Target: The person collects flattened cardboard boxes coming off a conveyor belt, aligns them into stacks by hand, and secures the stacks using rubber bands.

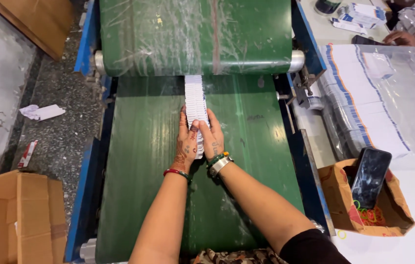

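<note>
- Left hand — flat against the left edge of the row of white cards on the green conveyor belt.
- Right hand — pressing the opposite edge.
- Step judged: squaring the row; next calls for even inward pressure.

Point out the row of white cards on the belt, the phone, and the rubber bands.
row of white cards (195, 98), head view, upper middle of the row.
phone (371, 176), head view, screen centre.
rubber bands (369, 215), head view, pile in the box.
</note>
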